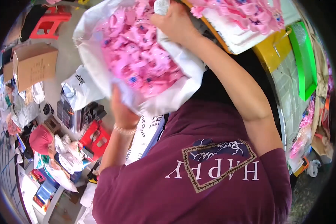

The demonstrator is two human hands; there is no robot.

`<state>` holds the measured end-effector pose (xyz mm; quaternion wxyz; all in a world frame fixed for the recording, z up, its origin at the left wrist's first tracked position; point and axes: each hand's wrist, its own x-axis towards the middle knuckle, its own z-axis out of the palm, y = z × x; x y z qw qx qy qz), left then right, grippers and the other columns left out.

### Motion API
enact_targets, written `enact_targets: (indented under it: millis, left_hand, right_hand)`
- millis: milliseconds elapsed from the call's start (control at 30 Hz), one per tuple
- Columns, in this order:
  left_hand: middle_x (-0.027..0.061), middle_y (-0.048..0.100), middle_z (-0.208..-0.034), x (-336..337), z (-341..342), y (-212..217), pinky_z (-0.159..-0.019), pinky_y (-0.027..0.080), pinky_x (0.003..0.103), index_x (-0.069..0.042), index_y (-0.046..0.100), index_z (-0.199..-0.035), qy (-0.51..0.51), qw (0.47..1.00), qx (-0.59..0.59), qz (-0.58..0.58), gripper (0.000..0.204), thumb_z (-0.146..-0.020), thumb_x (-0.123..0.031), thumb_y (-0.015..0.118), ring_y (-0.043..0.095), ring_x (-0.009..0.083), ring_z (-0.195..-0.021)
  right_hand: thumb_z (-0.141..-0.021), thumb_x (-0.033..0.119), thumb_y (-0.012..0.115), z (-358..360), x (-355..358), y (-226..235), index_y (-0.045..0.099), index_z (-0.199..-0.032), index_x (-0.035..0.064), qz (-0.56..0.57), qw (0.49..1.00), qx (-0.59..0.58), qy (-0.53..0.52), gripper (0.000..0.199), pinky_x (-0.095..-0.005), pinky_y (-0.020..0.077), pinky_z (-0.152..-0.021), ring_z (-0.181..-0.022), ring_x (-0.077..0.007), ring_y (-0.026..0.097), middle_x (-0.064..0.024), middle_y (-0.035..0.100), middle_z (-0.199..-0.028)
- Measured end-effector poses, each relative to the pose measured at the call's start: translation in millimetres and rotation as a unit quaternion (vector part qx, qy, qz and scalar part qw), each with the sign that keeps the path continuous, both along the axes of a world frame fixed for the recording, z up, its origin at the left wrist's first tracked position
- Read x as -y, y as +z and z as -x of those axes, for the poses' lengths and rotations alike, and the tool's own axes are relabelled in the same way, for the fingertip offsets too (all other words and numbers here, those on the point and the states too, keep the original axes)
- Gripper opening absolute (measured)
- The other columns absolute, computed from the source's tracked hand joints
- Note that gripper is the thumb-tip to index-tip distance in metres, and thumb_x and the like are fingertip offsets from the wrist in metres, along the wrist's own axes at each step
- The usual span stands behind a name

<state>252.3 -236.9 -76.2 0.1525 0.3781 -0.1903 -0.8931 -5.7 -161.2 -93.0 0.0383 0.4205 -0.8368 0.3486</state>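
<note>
A large white sack (89,56) stands with its mouth turned up toward me, filled with small pink plastic pieces (138,52), some with blue dots. My right hand (175,24) grips the far right part of its rim, fingers closed, beside a small whitish tag or scrap (161,6). On the near left side, my left hand (124,110) holds the sack's edge, thumb against the outside; its fingers are partly hidden behind the cloth and slightly blurred. More pink pieces (250,15) lie heaped on a white tray (246,43) to the right of my right hand.
A yellow box (274,52) and a bright green frame-like tray (304,63) are at right. To the left are a cardboard box (35,65), red plastic stools (52,24), a white plastic bag (80,87) and another person in a red top (41,139). A printed white sack (145,134) lies below my left hand.
</note>
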Motion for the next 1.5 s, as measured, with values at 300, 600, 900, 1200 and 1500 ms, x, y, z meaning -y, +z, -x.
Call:
enact_targets:
  millis: [300, 600, 900, 1200, 1500]
  left_hand:
    - [0.0092, 0.057, -0.111, -25.3, 10.8, -28.5, -0.09, 0.046, 0.045, -0.007, 0.049, -0.117, 0.0, 0.993, 0.12, -0.017, 0.041, -0.096, -0.042, 0.043, 0.057, 0.0282, -0.102]
    - [0.0059, 0.06, -0.086, -19.0, -31.6, -36.2, -0.081, 0.05, 0.037, -0.008, 0.055, -0.101, -0.142, 0.983, 0.078, 0.083, 0.02, -0.081, -0.01, 0.057, 0.062, 0.0202, -0.085]
    - [0.0128, 0.063, -0.093, -15.1, -51.3, -28.4, -0.058, 0.054, 0.033, 0.001, 0.056, -0.111, -0.41, 0.792, 0.383, 0.241, 0.049, -0.081, -0.036, 0.068, 0.063, 0.0213, -0.067]
    - [0.0142, 0.06, -0.071, -70.4, -6.1, 85.6, -0.057, 0.047, 0.041, -0.003, 0.058, -0.08, -0.596, 0.384, 0.168, 0.684, 0.039, -0.075, -0.04, 0.069, 0.058, 0.0327, -0.061]
    - [0.0156, 0.056, -0.085, -75.2, 25.1, 30.3, -0.065, 0.049, 0.044, -0.003, 0.054, -0.082, -0.642, 0.222, 0.012, 0.734, 0.012, -0.078, -0.014, 0.059, 0.059, 0.0338, -0.079]
  right_hand:
    - [-0.074, 0.034, 0.072, -20.7, -78.0, 17.8, 0.041, -0.131, 0.0035, -0.067, 0.971, 0.228, 0.032, 0.072, -0.0377, 0.044, -0.091, -0.109, -0.0322, 0.056, -0.0198, 0.055, -0.12]
    - [-0.07, 0.034, 0.071, -55.5, -186.3, -7.0, 0.046, -0.125, -0.004, -0.086, 0.938, 0.336, 0.015, 0.072, -0.0401, 0.048, -0.083, -0.094, -0.0387, 0.062, -0.0269, 0.062, -0.101]
    - [-0.078, 0.018, 0.056, -49.0, -188.2, -62.4, 0.059, -0.08, -0.0022, -0.054, 0.971, 0.217, -0.079, 0.021, -0.0466, 0.0475, -0.063, -0.07, -0.0415, 0.061, -0.0241, 0.06, -0.071]
    - [-0.074, 0.024, 0.061, -54.8, -211.3, -22.4, 0.063, -0.092, -0.0043, -0.007, 0.924, 0.374, -0.073, 0.034, -0.0397, 0.0492, -0.071, -0.079, -0.0375, 0.064, -0.0245, 0.064, -0.082]
    - [-0.078, 0.035, 0.066, -57.8, -226.6, -15.7, 0.061, -0.099, -0.003, 0.008, 0.934, 0.355, -0.025, 0.044, -0.0421, 0.0494, -0.073, -0.084, -0.0374, 0.064, -0.0242, 0.065, -0.086]
